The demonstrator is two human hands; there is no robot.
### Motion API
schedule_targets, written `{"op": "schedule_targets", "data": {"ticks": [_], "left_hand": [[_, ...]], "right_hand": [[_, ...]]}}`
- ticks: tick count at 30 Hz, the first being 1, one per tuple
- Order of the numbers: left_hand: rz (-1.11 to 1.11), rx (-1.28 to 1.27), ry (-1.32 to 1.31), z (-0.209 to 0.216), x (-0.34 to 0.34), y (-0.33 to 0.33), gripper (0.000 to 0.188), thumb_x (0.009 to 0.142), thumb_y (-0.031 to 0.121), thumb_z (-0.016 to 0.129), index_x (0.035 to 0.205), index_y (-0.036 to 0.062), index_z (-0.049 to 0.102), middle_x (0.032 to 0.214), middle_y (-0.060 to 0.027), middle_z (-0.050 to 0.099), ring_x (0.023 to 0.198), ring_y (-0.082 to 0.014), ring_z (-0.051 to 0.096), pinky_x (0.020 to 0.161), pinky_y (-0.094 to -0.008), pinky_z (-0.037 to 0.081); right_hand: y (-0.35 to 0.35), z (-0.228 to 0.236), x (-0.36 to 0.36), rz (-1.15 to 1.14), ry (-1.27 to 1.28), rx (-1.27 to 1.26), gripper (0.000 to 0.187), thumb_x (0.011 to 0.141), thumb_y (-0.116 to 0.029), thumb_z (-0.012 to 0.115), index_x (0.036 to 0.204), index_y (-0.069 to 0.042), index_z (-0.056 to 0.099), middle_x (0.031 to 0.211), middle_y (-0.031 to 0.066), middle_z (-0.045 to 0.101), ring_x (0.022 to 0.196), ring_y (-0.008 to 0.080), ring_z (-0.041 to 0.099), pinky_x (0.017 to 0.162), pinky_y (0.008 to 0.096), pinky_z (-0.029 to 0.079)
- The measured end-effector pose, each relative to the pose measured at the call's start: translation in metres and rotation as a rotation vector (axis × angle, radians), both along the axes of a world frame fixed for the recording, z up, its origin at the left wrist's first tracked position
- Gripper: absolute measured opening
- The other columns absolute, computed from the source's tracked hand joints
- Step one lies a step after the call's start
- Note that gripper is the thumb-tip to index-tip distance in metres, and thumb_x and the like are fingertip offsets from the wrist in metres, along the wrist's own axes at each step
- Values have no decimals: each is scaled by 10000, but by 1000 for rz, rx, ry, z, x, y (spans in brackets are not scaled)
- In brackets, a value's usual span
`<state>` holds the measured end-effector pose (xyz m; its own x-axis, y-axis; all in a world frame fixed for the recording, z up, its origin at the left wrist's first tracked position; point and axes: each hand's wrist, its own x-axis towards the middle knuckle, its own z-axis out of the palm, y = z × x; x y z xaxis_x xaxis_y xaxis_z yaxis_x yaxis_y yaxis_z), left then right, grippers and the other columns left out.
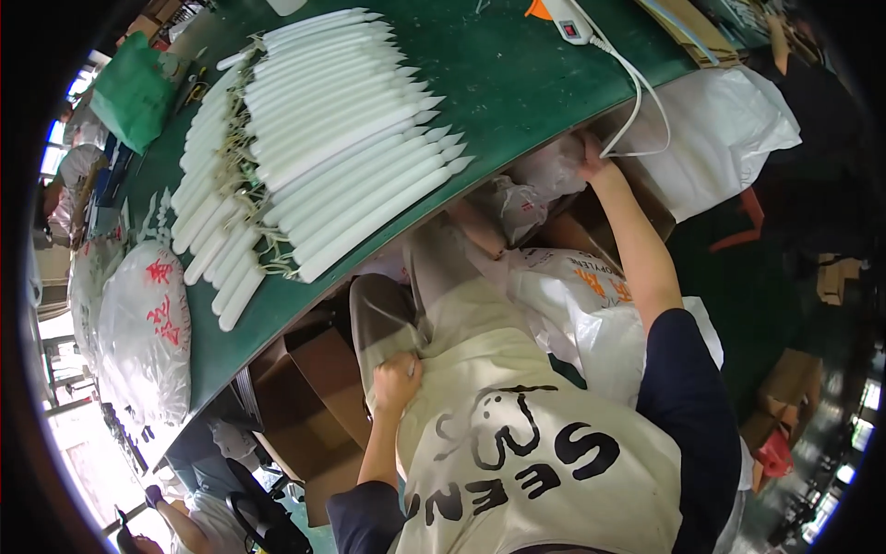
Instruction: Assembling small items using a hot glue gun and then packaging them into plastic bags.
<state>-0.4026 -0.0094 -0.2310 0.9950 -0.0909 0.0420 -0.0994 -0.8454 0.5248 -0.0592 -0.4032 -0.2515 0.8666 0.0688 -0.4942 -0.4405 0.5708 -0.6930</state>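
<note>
My right arm reaches out to the table's edge, where my right hand is closed at the rim of a crumpled clear plastic bag. Part of its fingers is hidden by the bag and the edge. My left hand rests on my thigh, curled into a fist; what it holds, if anything, is hidden. On the green table before me lie long white candle-shaped sticks with pointed tips, side by side in rows. Thin pale wires tangle at their lower ends.
A white cable with a switch box hangs over the table's edge near my right hand. Below stand an open cardboard box and white woven sacks. A filled clear bag and a green bag are at the left.
</note>
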Motion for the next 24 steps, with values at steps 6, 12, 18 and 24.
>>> {"op": "schedule_targets", "data": {"ticks": [6,12,18,24], "left_hand": [[82,-101,-17,-1,-7,9,117,708,120,600,664,17,567,681,-156,575,611,-341,569,542,-381,453],[176,-225,-273,29,2,27,77,687,39,598,663,-6,541,650,-149,532,566,-328,535,500,-363,429],[200,-354,-423,104,28,9,167,702,-67,583,621,-37,439,827,-150,566,508,-235,472,493,-308,393],[24,-436,-465,140,37,-3,187,709,-61,584,617,-20,427,1045,-165,581,538,-196,511,485,-253,402]], "right_hand": [[56,8,-37,243,3,-211,291,762,-182,577,1011,-32,572,886,82,612,794,204,607,777,303,486],[159,72,-118,578,-78,-297,186,750,-140,565,877,-21,631,899,78,628,805,169,602,767,274,467],[190,140,-187,882,-709,-728,203,745,-131,543,888,-8,616,805,50,634,754,95,561,684,262,443],[206,152,-240,1130,-976,-649,208,674,-130,551,832,-4,605,695,149,594,644,214,581,615,334,453]]}}
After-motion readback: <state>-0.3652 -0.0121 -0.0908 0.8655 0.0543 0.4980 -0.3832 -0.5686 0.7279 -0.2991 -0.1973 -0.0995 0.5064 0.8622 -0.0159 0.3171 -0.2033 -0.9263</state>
